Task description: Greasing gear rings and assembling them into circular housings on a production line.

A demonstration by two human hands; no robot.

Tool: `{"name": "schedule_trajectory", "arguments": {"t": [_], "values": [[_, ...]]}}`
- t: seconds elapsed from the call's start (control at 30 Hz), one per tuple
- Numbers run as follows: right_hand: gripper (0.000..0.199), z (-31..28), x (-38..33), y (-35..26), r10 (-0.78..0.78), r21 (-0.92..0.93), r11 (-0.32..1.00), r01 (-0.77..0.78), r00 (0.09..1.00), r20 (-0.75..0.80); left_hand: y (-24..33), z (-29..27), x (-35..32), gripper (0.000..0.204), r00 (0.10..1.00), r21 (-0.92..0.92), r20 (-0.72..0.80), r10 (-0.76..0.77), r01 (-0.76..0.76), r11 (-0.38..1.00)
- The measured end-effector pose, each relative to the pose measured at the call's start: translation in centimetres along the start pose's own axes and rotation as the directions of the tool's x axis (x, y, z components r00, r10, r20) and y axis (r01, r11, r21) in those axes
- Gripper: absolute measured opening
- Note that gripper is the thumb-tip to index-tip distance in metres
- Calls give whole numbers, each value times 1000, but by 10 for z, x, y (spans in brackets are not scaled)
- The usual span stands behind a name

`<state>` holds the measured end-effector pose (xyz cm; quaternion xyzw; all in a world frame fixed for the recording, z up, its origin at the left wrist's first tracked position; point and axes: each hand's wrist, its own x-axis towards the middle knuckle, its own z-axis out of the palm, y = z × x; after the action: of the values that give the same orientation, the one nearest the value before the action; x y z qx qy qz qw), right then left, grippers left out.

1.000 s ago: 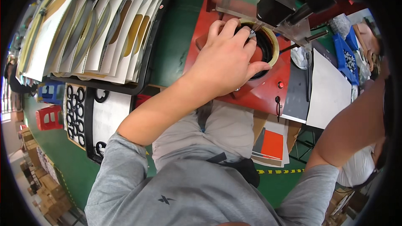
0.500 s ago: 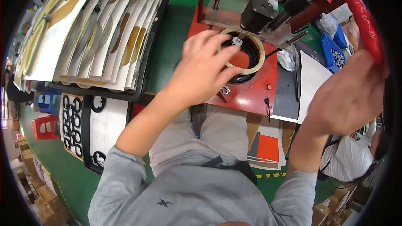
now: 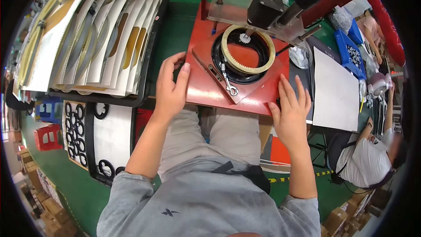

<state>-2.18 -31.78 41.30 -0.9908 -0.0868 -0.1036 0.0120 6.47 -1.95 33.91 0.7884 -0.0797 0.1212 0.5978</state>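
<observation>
A red metal fixture plate (image 3: 206, 88) lies on the green bench in front of me. On it sits a cream toothed ring (image 3: 248, 53) inside a black round seat (image 3: 239, 74). A small white gear (image 3: 244, 38) under a dark motor head (image 3: 271, 8) meets the ring's inner teeth. My left hand (image 3: 171, 88) rests flat on the plate's left edge, fingers apart, holding nothing. My right hand (image 3: 290, 109) lies flat at the plate's near right corner, fingers spread and empty. A metal clamp lever (image 3: 228, 83) lies between the hands.
Stacked white sheets with curved cut-outs (image 3: 87, 39) fill a black tray at left. Below it lies a sheet with black rings (image 3: 79, 127). A white panel (image 3: 335, 90) and a blue parts bin (image 3: 353, 55) sit at right. Another person (image 3: 372, 158) sits at the lower right.
My left hand has come off the toothed ring and moved down to the plate's left edge. My right hand has dropped from the raised red handle to the plate's right corner.
</observation>
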Motion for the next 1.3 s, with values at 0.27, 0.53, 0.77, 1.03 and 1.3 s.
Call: {"name": "schedule_trajectory", "arguments": {"t": [0.27, 0.53, 0.77, 1.03, 1.3], "values": [[59, -2, -1, 8, -38, 93, 995, 31, 997, 74, -6, -3, -2, 34, 1000, 1, 5, -21, 21, 1000], [24, -1, 17, 2, 154, 527, 850, 17, 948, -278, 37, -6, 9, 35, 977, 223, -7, 214, -207, 953], [22, 3, 58, -19, -11, 502, 841, 203, 933, -359, 84, 16, 28, 19, 769, 259, 313, 557, -633, 729], [24, 18, 73, -8, -224, 348, 871, 348, 910, -348, 84, 22, 41, 14, 689, 285, 481, 542, -707, 647], [25, 21, 79, -9, -238, 378, 845, 377, 900, -366, 88, 7, 50, 12, 696, 191, 571, 435, -628, 755]]}}
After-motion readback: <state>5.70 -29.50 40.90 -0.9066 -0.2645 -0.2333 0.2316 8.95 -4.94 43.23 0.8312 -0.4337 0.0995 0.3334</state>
